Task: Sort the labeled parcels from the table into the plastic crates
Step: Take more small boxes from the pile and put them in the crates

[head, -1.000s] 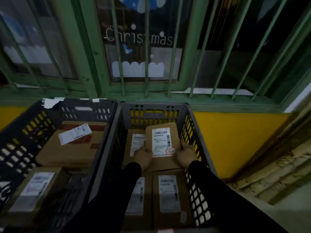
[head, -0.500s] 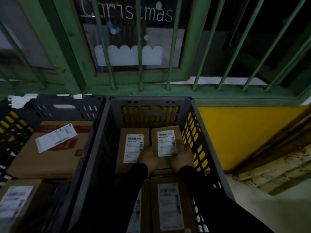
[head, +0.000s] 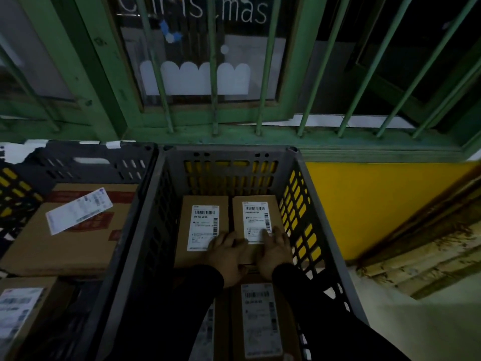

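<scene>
The fingers [head: 268, 234] of the right hand [head: 273, 252] lie flat and fairly straight on the near end of the right parcel [head: 256, 220], their tips covering the bottom edge of its label [head: 256, 221]. The left hand [head: 229, 252] rests beside it at 9 o'clock, fingers spread loosely over the seam between that parcel and the left parcel [head: 204, 227]; whether any fingers curl round an edge cannot be told. Both parcels lie flat, side by side and touching, labels up, at the 12 o'clock end of the grey crate [head: 145, 230]. Toward 6 o'clock in the same crate, under the dark sleeves, lies another labelled parcel [head: 260, 324]. At 9 o'clock stands a black crate [head: 86, 162] holding a big box [head: 65, 243] with a loose white slip [head: 78, 213] on top. At 12 o'clock rises a green barred window [head: 213, 121]; at 3 o'clock, a yellow wall [head: 364, 199].
</scene>
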Available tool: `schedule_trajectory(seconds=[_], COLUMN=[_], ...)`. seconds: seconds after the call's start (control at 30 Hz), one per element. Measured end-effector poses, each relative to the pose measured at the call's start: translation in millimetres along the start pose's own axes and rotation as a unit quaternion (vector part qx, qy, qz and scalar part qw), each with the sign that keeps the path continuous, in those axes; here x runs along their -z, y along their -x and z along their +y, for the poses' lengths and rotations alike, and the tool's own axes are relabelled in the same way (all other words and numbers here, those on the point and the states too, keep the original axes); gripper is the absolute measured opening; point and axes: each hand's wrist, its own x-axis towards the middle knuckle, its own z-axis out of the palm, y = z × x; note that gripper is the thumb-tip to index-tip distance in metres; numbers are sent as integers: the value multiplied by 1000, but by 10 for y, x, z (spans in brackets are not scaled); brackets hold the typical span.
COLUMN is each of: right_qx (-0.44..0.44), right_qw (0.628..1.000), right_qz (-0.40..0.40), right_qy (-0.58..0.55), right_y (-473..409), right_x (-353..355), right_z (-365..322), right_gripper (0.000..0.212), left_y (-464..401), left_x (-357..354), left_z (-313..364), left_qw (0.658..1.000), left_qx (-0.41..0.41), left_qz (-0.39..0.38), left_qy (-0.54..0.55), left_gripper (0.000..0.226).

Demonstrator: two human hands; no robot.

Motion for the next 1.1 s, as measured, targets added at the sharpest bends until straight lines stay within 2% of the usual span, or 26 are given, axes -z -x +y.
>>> schedule_trajectory(seconds=[0.1, 0.23, 0.37, 0.47, 0.57, 0.7, 0.83, 0.9, 1.1], right_qx=[2, 0, 8, 19, 35, 62, 77, 95, 121], right_qw=[1000, 997, 987, 963, 920, 836, 760, 734, 660], right_qz=[9, 53, 86, 129, 184, 263, 295, 296, 335], right_qy=[-7, -55, -137, -235, -345, -478, -573, -604, -662], right_y=[3, 81, 282, 562, 999, 1602, 2149, 2430, 3304], right_x=[10, 139, 436, 713, 996, 1216, 1318, 1356, 1518], right_z=[0, -71, -230, -332, -393, -341, -118, 28, 759], right_gripper=[70, 57, 49, 44, 39, 33, 37, 39, 39], left_y=[21, 104, 235, 520, 798, 1157, 1473, 1642, 2118], left_x=[16, 196, 488, 850, 1133, 1392, 1529, 1536, 1446], left_z=[1, 21, -15, 117, 238, 478, 823, 1030, 1967], left_qw=[1000, 997, 984, 958, 912, 795, 720, 702, 687], left_qx=[2, 16, 19, 12, 11, -23, -73, -103, -206], left_qz=[10, 29, 110, 164, 213, 269, 267, 245, 171], left_qy=[14, 69, 142, 236, 352, 544, 636, 660, 675], left_gripper=[67, 55, 34, 32, 45, 41, 33, 31, 32])
